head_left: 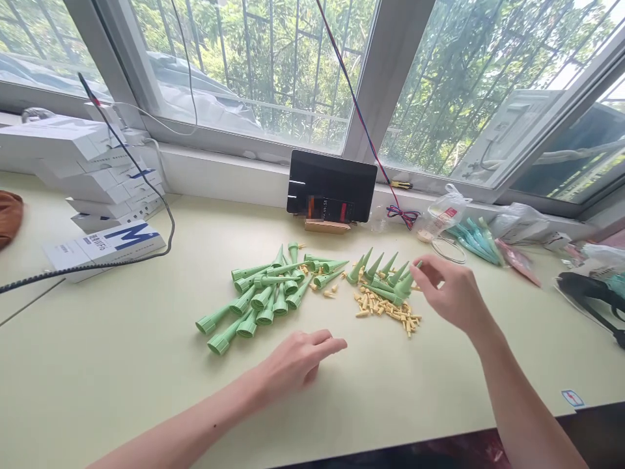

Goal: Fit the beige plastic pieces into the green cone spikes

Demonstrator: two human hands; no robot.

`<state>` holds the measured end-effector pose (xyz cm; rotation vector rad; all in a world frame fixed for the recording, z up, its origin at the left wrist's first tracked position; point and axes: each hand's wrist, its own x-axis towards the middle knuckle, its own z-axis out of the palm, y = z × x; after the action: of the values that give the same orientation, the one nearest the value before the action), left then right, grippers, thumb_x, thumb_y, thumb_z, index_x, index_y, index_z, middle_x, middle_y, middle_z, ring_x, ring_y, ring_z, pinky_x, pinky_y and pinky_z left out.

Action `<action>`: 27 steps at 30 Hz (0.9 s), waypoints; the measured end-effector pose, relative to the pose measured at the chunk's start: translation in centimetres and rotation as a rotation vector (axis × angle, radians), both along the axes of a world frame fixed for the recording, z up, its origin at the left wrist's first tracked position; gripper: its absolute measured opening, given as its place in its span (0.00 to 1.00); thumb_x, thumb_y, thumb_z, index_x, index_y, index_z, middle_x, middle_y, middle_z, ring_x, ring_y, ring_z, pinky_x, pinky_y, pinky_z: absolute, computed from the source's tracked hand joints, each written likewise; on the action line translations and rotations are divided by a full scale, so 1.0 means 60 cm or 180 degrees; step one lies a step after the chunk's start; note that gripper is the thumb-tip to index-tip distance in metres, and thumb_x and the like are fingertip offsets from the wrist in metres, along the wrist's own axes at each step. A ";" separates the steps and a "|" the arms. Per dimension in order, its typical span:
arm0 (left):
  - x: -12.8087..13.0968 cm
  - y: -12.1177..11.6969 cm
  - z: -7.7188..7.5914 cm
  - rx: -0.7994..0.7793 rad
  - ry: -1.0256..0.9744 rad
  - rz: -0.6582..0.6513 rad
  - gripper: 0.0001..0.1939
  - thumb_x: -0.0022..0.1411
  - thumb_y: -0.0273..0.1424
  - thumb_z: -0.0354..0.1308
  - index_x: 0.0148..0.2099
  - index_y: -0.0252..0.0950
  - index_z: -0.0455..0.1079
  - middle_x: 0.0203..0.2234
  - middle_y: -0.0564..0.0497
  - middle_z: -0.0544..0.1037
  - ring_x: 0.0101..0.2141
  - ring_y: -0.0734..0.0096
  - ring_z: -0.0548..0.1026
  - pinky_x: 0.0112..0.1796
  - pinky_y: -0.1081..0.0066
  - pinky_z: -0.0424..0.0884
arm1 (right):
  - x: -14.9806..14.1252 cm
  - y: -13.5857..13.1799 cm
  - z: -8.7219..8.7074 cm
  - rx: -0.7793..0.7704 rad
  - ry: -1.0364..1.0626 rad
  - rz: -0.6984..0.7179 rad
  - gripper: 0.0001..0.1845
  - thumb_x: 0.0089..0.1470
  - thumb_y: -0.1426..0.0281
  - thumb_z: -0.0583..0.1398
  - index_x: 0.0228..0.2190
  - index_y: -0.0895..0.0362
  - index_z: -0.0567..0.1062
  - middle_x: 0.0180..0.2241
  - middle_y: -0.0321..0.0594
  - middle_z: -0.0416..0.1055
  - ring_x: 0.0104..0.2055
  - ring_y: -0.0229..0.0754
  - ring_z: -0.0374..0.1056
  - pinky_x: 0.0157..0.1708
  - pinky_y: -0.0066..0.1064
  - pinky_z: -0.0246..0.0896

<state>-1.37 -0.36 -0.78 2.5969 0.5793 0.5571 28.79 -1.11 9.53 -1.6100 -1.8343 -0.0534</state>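
Observation:
A heap of long green plastic spikes (263, 293) lies at the middle of the pale table (122, 365). To its right stand several short green cones (383, 277) over a scatter of small yellow pegs (388, 309). My right hand (452, 293) hovers at the right of the cones, thumb and fingertips pinched on the tip of one green cone (407, 280). Resting low on the table in front of the spike heap, my left hand (297, 358) has its fingers loosely stretched forward and holds nothing.
A dark tablet (332, 185) leans on a stand at the window sill. White boxes (97, 176) are stacked at the left, with a black cable (146, 195) across them. Plastic bags of teal and pink parts (478, 238) lie at the right, a black tool (590, 293) beyond.

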 end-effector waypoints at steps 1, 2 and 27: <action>0.000 0.001 -0.003 -0.0024 -0.0058 0.0026 0.32 0.49 0.12 0.46 0.54 0.39 0.67 0.36 0.49 0.75 0.29 0.73 0.73 0.30 0.77 0.63 | 0.022 0.003 0.001 -0.0105 -0.0099 -0.0150 0.12 0.58 0.62 0.57 0.27 0.55 0.72 0.20 0.34 0.69 0.20 0.37 0.62 0.25 0.29 0.58; -0.001 0.003 -0.006 -0.0036 -0.0103 0.0045 0.32 0.49 0.12 0.46 0.55 0.39 0.67 0.37 0.49 0.76 0.30 0.73 0.73 0.31 0.77 0.64 | 0.044 0.007 -0.001 -0.0183 -0.0175 -0.0315 0.11 0.57 0.62 0.58 0.26 0.54 0.71 0.19 0.34 0.69 0.19 0.36 0.61 0.25 0.30 0.58; 0.009 0.006 0.001 -0.0138 -0.0337 0.0503 0.17 0.71 0.27 0.45 0.55 0.35 0.71 0.25 0.52 0.77 0.21 0.76 0.70 0.27 0.76 0.62 | 0.128 0.063 -0.091 0.0278 0.0040 -0.1405 0.21 0.55 0.53 0.56 0.34 0.59 0.75 0.21 0.42 0.74 0.24 0.45 0.69 0.32 0.36 0.62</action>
<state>-0.80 0.02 -0.73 2.4778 0.7569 0.7196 36.48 2.65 4.10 -1.9158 -1.4154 -0.3140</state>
